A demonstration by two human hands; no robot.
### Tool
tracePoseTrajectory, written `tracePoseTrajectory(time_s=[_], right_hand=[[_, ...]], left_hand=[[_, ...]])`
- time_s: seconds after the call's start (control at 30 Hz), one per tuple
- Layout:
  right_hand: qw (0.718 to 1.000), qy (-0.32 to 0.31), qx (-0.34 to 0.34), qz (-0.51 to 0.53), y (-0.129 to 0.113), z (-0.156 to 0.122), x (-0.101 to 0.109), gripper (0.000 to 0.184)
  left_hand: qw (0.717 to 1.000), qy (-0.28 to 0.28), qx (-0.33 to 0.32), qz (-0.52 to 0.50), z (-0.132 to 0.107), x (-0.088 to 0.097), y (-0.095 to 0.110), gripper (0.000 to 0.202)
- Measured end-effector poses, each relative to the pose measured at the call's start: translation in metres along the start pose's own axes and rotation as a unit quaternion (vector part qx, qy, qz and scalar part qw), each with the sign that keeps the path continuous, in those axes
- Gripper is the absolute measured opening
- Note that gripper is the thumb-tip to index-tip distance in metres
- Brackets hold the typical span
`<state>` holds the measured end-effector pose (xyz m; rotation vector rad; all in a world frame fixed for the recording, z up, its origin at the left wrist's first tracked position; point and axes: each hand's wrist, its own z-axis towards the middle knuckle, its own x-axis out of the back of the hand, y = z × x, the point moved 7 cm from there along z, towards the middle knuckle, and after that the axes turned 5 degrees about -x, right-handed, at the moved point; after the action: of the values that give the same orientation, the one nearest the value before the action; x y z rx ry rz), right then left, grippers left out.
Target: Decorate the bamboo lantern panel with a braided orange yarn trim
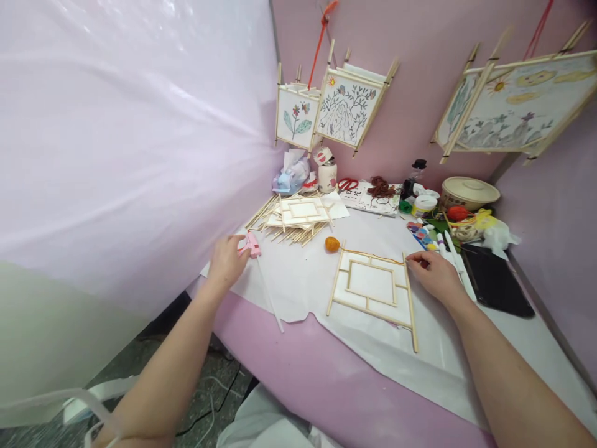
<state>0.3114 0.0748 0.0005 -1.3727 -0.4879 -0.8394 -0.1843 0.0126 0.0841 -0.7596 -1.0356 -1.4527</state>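
Note:
My left hand [227,260] reaches out to the left edge of the table and closes on a pink glue gun [252,244] with a long white glue stick [270,297] trailing from it. My right hand [435,274] rests at the top right corner of a wooden stick frame [372,285] lying flat on white paper. Its fingers pinch the end of an orange thread [373,256] that runs along the frame's top bar to a small orange ball of yarn [332,244].
A pile of finished stick frames [298,216] lies behind. Scissors [347,184], a jar [327,177], paints [422,235], markers, a bowl [469,191] and a black tablet [497,281] crowd the back and right. Painted lanterns [345,109] hang on the pink wall. Plastic sheeting [130,124] stands left.

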Motion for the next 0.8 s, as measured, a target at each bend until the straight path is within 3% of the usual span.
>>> tracePoseTrajectory(time_s=[0.1,0.27,0.53,0.8], right_hand=[[1.0,-0.005,0.001,0.002,0.002,-0.001,-0.003,0.022],[1.0,-0.006,-0.009,0.005,0.002,-0.003,-0.003,0.021],[1.0,0.002,0.004,0.006,-0.003,-0.006,-0.002,0.022],[1.0,0.008,0.004,0.016,-0.004,-0.006,0.002,0.02]], left_hand=[[1.0,0.014,0.015,0.016,-0.028,0.001,-0.034,0.041],[0.999,0.001,0.007,0.031,-0.055,-0.017,-0.046,0.04],[0.997,-0.006,-0.03,0.064,-0.044,-0.025,-0.05,0.04],[0.996,-0.061,0.01,0.063,-0.021,-0.032,-0.051,0.06]])
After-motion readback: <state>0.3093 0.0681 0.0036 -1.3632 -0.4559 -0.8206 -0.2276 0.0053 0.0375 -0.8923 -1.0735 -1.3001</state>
